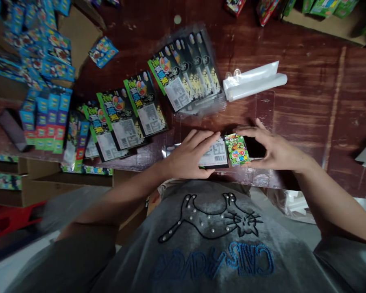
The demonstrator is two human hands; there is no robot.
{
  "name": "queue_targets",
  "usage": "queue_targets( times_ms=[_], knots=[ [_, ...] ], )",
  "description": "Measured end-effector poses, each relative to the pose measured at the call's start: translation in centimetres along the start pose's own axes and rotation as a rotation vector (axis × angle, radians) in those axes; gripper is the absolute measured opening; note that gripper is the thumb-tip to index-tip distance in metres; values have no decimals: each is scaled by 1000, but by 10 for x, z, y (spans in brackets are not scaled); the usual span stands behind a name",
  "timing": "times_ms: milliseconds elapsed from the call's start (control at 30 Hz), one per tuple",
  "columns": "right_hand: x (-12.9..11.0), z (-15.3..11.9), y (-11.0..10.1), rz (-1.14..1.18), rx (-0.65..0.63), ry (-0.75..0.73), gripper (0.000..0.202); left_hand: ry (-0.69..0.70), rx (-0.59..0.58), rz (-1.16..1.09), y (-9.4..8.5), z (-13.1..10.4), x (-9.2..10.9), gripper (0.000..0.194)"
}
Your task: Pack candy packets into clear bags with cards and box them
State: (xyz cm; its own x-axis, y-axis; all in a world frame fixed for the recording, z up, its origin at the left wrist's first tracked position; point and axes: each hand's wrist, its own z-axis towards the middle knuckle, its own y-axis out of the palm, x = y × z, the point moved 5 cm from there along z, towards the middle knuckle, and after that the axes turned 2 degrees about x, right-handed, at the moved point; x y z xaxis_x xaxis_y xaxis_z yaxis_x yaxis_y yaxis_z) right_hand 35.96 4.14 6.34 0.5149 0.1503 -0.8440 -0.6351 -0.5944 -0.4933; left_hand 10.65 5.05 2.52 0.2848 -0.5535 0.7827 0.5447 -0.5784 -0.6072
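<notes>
At the table's near edge, my left hand (195, 154) holds a black printed packet (218, 152) with a white label and barcode. Its fingers rest along the far edge and its thumb along the near edge, hiding much of the packet. A small green candy box (238, 149) with colourful pictures meets the packet's right end. Across that box my right hand (268, 146) is curved, fingertips at its far side and thumb at its near side. Whether part of the box sits inside the packet, I cannot tell.
Overlapping black packets (189, 69) in clear film lie beyond my hands, with more packets (122, 118) to the left. A white plastic roll (256, 83) lies at right. Blue boxes (49, 53), a dark phone (14, 128) and a carton of green boxes (326, 24) surround the area.
</notes>
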Motion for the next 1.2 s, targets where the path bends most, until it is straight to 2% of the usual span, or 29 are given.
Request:
queue_targets(
  times_ms=[100,167,267,333,400,467,533,667,967,1100,1167,1200],
  knots=[
    [-3,9,-7,16,11,18,94,-24,34,-9,-2,3,0,111],
    [-4,13,-6,8,57,43,99,-96,76,-21,-4,7,0,112],
    [-6,15,0,58,255,89,99,-309,209,-74,-6,13,-4,118],
    [-7,15,6,169,427,115,83,-427,332,-159,-4,17,-7,118],
    [-8,16,12,247,575,161,59,-471,442,-302,1,21,-9,99],
    [-9,19,16,261,656,226,41,-468,495,-479,9,23,-12,72],
    [-9,23,20,270,643,284,32,-449,487,-647,14,21,-16,55],
    [-11,30,29,278,526,318,22,-438,432,-846,12,10,-30,43],
    [-26,33,52,222,500,336,21,-423,320,-917,-4,-2,-47,32],
    [-23,27,64,376,732,383,46,-491,420,-908,-10,-4,-55,24],
    [-21,26,68,440,809,427,42,-520,437,-920,-11,-3,-57,24],
    [-21,27,70,440,797,455,37,-539,432,-931,-11,-3,-58,24]
  ],
)
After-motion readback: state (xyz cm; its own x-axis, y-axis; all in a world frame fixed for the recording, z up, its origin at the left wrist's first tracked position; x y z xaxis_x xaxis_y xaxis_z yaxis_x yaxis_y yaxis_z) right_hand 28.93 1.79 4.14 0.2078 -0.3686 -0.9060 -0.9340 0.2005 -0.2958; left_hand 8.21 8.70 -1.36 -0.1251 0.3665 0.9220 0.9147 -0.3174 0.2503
